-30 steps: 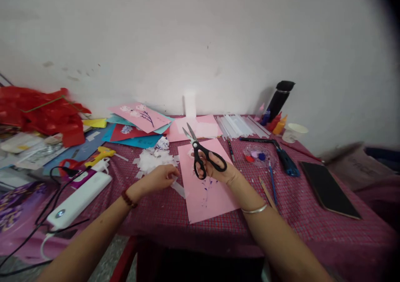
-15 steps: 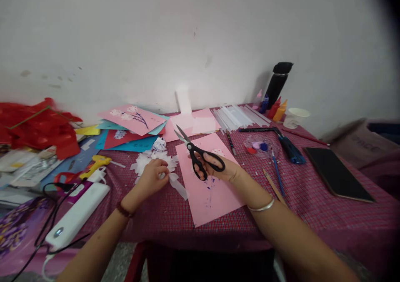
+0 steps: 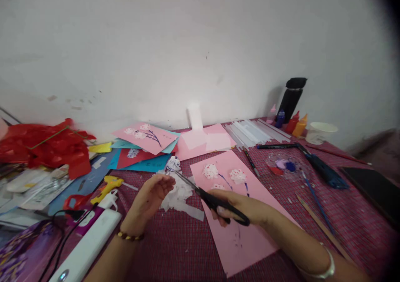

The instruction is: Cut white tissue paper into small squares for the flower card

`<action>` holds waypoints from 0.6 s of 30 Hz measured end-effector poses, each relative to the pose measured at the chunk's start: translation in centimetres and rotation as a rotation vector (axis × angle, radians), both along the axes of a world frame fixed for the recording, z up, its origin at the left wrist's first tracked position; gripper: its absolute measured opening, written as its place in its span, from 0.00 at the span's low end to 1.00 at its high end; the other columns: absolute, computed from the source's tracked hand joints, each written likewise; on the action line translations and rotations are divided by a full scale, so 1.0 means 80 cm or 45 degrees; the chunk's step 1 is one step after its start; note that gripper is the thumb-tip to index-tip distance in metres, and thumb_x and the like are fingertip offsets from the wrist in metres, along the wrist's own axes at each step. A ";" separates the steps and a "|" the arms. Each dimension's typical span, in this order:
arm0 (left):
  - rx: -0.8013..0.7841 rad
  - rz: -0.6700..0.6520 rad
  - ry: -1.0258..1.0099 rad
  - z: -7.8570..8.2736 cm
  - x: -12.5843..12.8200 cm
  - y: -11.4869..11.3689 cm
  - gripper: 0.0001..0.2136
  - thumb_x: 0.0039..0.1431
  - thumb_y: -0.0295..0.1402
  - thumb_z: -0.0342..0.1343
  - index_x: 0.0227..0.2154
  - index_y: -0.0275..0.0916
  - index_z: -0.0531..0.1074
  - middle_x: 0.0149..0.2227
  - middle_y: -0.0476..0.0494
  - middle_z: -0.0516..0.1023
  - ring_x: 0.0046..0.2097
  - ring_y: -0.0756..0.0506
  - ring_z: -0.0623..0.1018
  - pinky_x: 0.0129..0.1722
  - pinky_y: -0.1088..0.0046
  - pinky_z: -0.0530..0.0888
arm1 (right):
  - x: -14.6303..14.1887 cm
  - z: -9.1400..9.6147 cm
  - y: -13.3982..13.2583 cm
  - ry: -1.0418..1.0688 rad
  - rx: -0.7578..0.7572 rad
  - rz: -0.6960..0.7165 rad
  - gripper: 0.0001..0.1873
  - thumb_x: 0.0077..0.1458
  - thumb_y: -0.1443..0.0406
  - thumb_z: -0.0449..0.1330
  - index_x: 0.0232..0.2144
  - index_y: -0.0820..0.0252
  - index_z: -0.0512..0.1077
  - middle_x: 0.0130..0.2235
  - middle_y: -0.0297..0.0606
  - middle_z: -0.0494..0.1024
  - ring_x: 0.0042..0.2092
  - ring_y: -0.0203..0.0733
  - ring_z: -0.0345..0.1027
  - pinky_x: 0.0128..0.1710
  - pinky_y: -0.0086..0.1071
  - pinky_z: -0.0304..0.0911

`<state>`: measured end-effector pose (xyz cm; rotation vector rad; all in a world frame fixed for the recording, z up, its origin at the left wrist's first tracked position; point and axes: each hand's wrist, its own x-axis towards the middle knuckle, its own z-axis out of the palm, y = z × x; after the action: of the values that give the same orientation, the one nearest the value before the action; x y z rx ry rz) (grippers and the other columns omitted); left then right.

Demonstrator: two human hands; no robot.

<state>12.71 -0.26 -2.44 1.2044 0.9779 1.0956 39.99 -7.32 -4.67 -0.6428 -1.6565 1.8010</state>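
Held black-handled scissors (image 3: 206, 196) by the handles in the right hand (image 3: 246, 205), over a flower-decorated pink sheet (image 3: 231, 253), with closely aligned blades pointing leftward toward white paper strips (image 3: 178, 194). Had the left hand (image 3: 156, 192) half open, with fingers loosely curled, beside the strips. Noted small characters on the stack's top pink card (image 3: 145, 137) and on the blue card (image 3: 150, 165) underneath, too small to read. Listed, at right, squeeze bottles (image 3: 300, 126) and a black flask (image 3: 292, 103). Laid all on red checked cloth (image 3: 184, 253) against a scuffed pale wall (image 3: 200, 57).
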 end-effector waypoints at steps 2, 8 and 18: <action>-0.074 0.000 -0.046 0.003 0.007 0.009 0.11 0.54 0.42 0.56 0.25 0.39 0.73 0.27 0.44 0.78 0.32 0.46 0.77 0.39 0.65 0.74 | -0.005 0.001 -0.001 -0.029 -0.026 -0.012 0.29 0.54 0.46 0.60 0.46 0.62 0.64 0.33 0.34 0.67 0.28 0.32 0.63 0.27 0.27 0.60; -0.034 -0.140 0.289 0.018 -0.002 0.026 0.07 0.42 0.36 0.64 0.23 0.39 0.76 0.24 0.48 0.77 0.26 0.48 0.73 0.27 0.74 0.69 | 0.003 0.003 0.000 -0.049 -0.068 -0.093 0.25 0.58 0.47 0.57 0.45 0.63 0.65 0.33 0.36 0.69 0.30 0.36 0.64 0.29 0.30 0.60; 0.544 -0.619 1.468 -0.007 -0.052 0.006 0.13 0.41 0.31 0.63 0.33 0.42 0.72 0.35 0.48 0.74 0.36 0.44 0.72 0.36 0.70 0.66 | -0.003 0.017 -0.007 -0.146 -0.217 -0.033 0.33 0.54 0.46 0.60 0.55 0.60 0.65 0.33 0.35 0.65 0.31 0.36 0.60 0.29 0.29 0.59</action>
<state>8.55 0.22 -2.98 2.3776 1.1851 0.1259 39.72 -7.84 -3.29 -0.8528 -1.5707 1.9329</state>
